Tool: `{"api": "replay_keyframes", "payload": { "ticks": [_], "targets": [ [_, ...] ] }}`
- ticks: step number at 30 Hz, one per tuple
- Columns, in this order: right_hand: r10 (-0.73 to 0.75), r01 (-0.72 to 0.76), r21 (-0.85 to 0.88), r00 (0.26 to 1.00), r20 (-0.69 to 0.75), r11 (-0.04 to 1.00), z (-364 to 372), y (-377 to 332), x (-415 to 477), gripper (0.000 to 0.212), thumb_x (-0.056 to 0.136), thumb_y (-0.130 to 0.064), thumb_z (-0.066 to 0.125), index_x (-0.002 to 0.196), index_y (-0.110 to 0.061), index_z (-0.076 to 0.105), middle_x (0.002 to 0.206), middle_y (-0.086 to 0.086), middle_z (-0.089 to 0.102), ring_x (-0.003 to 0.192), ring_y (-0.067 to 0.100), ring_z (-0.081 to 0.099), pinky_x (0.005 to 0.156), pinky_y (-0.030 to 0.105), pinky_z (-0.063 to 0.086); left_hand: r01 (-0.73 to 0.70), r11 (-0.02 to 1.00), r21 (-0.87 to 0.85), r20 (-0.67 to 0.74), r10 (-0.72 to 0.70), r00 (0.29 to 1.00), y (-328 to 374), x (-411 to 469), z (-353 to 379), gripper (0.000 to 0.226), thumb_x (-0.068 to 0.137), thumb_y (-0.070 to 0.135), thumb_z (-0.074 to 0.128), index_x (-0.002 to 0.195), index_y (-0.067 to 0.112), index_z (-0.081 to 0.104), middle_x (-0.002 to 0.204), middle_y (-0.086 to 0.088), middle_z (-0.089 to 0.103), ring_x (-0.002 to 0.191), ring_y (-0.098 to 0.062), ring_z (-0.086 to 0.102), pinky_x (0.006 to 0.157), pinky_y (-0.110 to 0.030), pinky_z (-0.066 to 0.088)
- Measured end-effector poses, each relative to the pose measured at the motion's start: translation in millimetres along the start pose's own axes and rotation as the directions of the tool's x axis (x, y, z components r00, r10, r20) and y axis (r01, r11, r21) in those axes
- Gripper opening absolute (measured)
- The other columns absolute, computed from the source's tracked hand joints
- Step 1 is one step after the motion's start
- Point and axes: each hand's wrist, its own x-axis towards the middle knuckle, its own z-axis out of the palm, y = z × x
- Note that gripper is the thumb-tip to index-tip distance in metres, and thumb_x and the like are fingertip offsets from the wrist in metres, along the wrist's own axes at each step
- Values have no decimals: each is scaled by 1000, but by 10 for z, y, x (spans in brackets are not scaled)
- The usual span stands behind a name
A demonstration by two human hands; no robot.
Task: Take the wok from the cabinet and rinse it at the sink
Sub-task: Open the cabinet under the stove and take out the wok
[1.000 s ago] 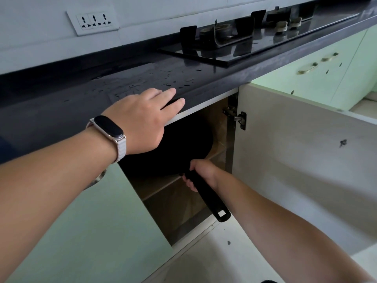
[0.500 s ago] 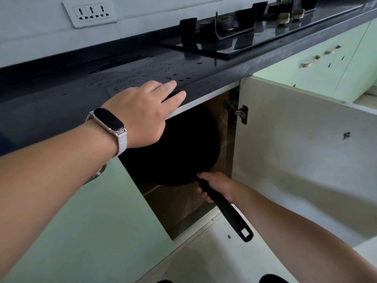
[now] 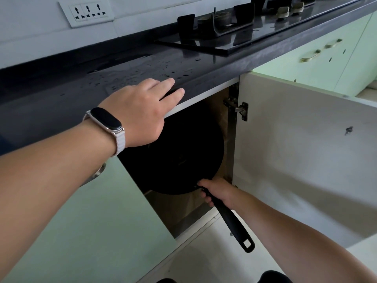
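Note:
A black wok [image 3: 179, 158] fills the opening of the cabinet [image 3: 216, 99] under the counter, tilted with its round body toward me and its long black handle [image 3: 232, 221] pointing down and out to the right. My right hand [image 3: 218, 190] is closed around the handle close to the pan. My left hand [image 3: 142, 107], with a smartwatch on the wrist, lies flat with fingers spread on the front edge of the dark countertop [image 3: 204, 68] just above the wok. The wok's upper left part is hidden behind that hand.
The cabinet door [image 3: 302, 152] stands swung open to the right, its pale inside facing me. A closed green door [image 3: 81, 221] is on the left. A gas hob [image 3: 234, 27] sits on the wet counter, a wall socket [image 3: 87, 12] above. Pale floor lies below.
My right hand has drawn the wok outward from the cabinet shelf, so more of its round body and its handle shows. My left hand stayed on the counter edge.

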Motion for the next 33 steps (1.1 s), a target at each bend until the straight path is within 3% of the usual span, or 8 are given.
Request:
{"api": "replay_keyframes", "payload": {
  "ticks": [10, 18, 25, 33],
  "targets": [
    [-180, 177, -126, 984, -11, 976, -27, 272, -295, 17, 98, -14, 53, 84, -6, 58, 53, 3, 54, 41, 17, 44, 41, 27, 38, -6, 1000, -3, -22, 6, 1000, 7, 0, 33, 59, 79, 0, 59, 138, 3, 53, 137, -25, 54, 108, -45, 58, 56, -50, 56],
    [-161, 158, -52, 985, -60, 986, -89, 398, -653, 21, 98, -10, 48, 78, -7, 54, 55, 6, 52, 38, 18, 40, 39, 26, 35, 6, 1000, 0, -20, -6, 1000, 13, -1, 27, 59, 80, 1, 60, 139, 4, 53, 137, -25, 54, 107, -46, 58, 55, -52, 56],
    [-158, 146, -117, 983, -97, 982, -157, 583, -1089, 30, 98, -8, 45, 68, -8, 49, 51, 4, 51, 34, 17, 40, 44, 29, 36, -4, 1000, 23, -8, 5, 1000, 7, -7, 20, 60, 78, 0, 62, 138, 3, 53, 135, -27, 54, 105, -46, 59, 54, -50, 56],
    [-162, 144, -133, 977, -136, 981, -179, 738, -1675, 36, 97, -3, 44, 62, -7, 47, 45, 4, 47, 29, 16, 38, 37, 24, 32, 9, 1000, 27, 46, -10, 999, 13, -11, -32, 59, 80, 2, 64, 138, 4, 53, 135, -27, 55, 105, -46, 60, 62, -52, 57]
  ]
}}
